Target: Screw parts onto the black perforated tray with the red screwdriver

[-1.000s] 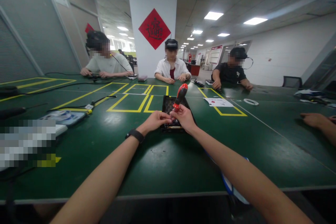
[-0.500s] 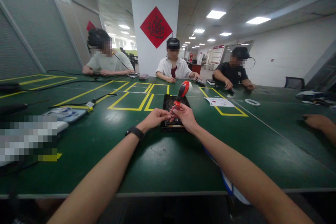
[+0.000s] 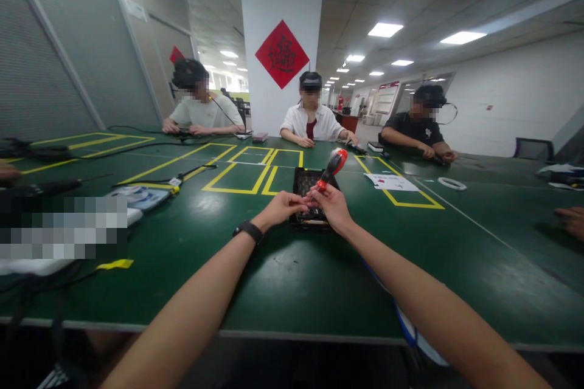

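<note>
A screwdriver with a red and black handle (image 3: 335, 165) is held in my right hand (image 3: 334, 205), its handle tilted up and to the right. My left hand (image 3: 283, 206), with a black band on the wrist, meets the right one; its fingertips are pinched together on something too small to make out. Both hands are over a black open box (image 3: 314, 228) that stands on the green table (image 3: 283, 292). Small items lie in the box, mostly hidden by my fingers.
Three people sit across the table. Yellow tape rectangles (image 3: 232, 189) mark its top. A white paper (image 3: 390, 182) and a white ring (image 3: 451, 183) lie to the right. Cables, a pouch (image 3: 141, 196) and a blurred-out white object are at the left. Another person's hand (image 3: 570, 219) shows at the right edge.
The view has shifted, so the scene sits further right. The screwdriver handle leans more to the right. Both hands stay together over the box.
</note>
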`<state>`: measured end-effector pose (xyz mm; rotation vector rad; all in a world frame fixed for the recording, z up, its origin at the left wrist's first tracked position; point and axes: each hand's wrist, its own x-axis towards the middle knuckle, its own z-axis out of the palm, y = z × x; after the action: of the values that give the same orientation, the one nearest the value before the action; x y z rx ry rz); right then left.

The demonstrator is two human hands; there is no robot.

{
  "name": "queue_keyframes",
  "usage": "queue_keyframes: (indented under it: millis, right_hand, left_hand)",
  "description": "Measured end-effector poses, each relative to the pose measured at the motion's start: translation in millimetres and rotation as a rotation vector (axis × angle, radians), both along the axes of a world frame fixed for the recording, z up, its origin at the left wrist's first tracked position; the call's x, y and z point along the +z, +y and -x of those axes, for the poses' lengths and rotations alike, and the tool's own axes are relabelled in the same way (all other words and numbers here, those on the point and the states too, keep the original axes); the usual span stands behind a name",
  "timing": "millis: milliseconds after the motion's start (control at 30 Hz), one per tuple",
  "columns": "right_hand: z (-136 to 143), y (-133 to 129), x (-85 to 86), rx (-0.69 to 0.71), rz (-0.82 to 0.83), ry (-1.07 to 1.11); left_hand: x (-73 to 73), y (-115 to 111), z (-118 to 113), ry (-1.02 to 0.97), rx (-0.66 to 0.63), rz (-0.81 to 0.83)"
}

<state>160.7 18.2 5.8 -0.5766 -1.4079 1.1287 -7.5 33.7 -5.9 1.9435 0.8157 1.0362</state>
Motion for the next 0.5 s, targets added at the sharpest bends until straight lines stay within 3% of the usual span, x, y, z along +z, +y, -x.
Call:
queue_keyframes:
  millis: [133,233,500]
  right_hand:
    - [-0.6,1.9,-0.9,0.075,0.017,0.013]
    - [-1.0,3.4,-2.0,0.056,0.019,0.000]
    - [0.1,0.7,0.6,-0.054,-0.004,-0.013]
  left_hand:
    - [3.3,-2.6,1.2,-0.044,-0.100,0.049]
    - [4.0,-3.0,1.0,-0.053,-0.108,0.071]
    - [4.3,-5.3,-2.2,0.022,0.117,0.008]
